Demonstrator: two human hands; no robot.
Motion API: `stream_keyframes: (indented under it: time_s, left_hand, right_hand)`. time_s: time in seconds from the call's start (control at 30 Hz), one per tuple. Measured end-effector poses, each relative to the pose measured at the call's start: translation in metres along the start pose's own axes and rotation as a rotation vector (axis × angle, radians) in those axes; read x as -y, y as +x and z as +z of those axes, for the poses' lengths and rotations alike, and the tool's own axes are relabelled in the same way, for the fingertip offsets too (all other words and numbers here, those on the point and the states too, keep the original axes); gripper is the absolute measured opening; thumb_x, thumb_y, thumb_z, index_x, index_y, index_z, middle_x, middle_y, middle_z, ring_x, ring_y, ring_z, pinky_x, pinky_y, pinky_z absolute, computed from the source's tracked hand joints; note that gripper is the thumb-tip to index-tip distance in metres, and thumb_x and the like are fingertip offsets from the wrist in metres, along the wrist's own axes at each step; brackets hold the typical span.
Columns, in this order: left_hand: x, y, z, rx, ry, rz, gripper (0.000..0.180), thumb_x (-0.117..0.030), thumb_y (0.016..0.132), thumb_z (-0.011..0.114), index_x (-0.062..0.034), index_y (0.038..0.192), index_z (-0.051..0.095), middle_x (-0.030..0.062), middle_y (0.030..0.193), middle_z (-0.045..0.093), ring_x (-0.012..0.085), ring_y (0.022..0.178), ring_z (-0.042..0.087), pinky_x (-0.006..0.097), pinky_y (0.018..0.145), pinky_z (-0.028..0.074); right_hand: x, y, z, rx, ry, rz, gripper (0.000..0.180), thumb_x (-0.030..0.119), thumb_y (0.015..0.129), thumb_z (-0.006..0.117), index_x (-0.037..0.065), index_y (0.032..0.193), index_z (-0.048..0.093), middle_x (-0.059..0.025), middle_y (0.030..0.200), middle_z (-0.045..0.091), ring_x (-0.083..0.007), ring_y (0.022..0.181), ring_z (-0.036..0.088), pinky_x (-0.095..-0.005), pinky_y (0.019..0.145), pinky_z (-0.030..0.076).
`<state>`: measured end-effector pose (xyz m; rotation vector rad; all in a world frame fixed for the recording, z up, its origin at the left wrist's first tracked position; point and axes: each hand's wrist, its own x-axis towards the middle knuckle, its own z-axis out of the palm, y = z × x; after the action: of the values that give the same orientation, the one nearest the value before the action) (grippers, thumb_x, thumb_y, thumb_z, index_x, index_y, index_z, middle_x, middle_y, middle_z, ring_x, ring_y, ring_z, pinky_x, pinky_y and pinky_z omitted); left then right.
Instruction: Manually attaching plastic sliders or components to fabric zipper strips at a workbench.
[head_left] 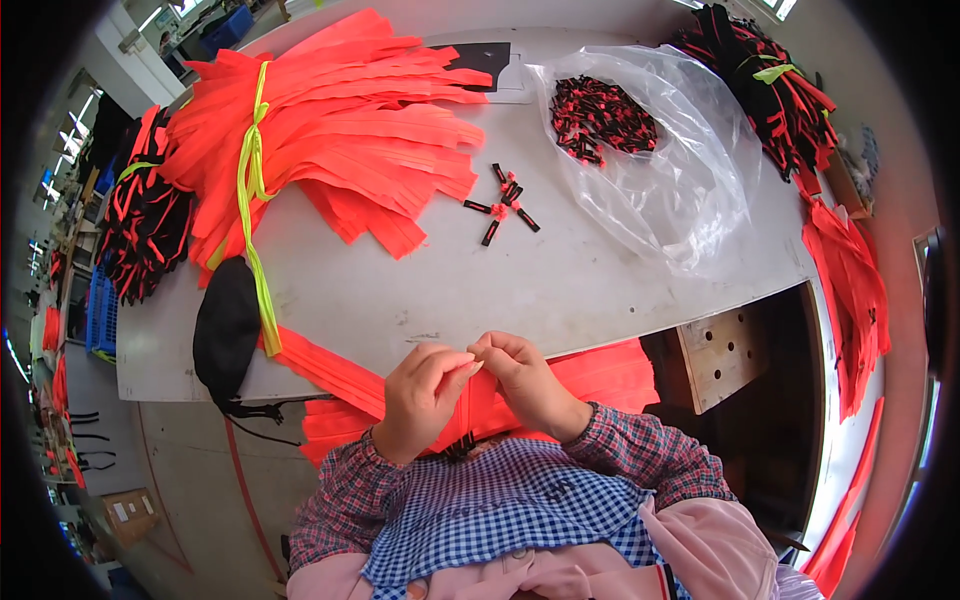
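My left hand (420,395) and my right hand (525,380) meet at the table's near edge, fingertips pinched together on an orange strip (478,400) that runs down between them toward my lap. More orange strips (600,372) lie under my hands across the table edge. A few small black-and-red clips (505,200) lie loose on the grey table (450,290) beyond my hands. What sits between my fingertips is hidden.
A big bundle of orange strips (340,130) tied with a yellow-green band (255,180) fills the table's far left. A clear plastic bag (680,170) holds many black-and-red clips (600,120). A black pouch (227,330) lies at the left edge. Black-and-red bundles (770,90) sit far right.
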<state>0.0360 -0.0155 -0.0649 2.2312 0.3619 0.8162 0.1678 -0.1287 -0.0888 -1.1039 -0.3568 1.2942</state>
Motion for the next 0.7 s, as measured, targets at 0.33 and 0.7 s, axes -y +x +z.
stream_keyframes:
  time_s: [0.33,0.7]
  left_hand:
    - [0.001,-0.003,-0.011,0.003,-0.584,-0.491,0.017,-0.002,0.092,0.074,-0.0014,0.107,0.069,0.0028,0.107,0.068,0.0105,0.101,0.063,0.027,0.090,0.051]
    - [-0.007,0.001,-0.021,-0.044,-0.615,-0.594,0.020,-0.003,0.095,0.071,0.0014,0.114,0.068,0.0019,0.106,0.069,0.0073,0.098,0.063,0.023,0.086,0.053]
  right_hand:
    - [0.040,0.132,-0.092,-0.301,-1.008,-0.553,0.020,0.019,0.093,0.069,0.003,0.105,0.071,-0.0143,0.097,0.071,-0.0272,0.083,0.070,-0.0388,0.075,0.055]
    - [0.063,0.185,-0.141,-0.493,-1.186,-0.505,0.019,0.018,0.094,0.069,0.001,0.101,0.067,-0.0156,0.098,0.073,-0.0269,0.084,0.069,-0.0355,0.078,0.054]
